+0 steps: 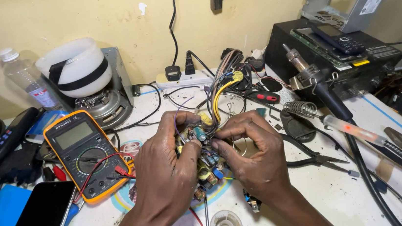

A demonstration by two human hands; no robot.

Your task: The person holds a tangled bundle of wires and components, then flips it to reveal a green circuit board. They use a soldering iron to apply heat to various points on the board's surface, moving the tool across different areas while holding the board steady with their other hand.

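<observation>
At the centre of the head view, the left hand and the right hand both hold a small circuit board crowded with capacitors just above the white table, each grip closed narrow on its edges. Its wire bundle runs toward the upper middle. To my eye, tugging could tear those wires loose, or snag the multimeter lead at left.

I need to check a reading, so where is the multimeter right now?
In the head view, the orange-cased multimeter lies on the table's left side, just left of the left hand, with a dark phone in front of it.
</observation>
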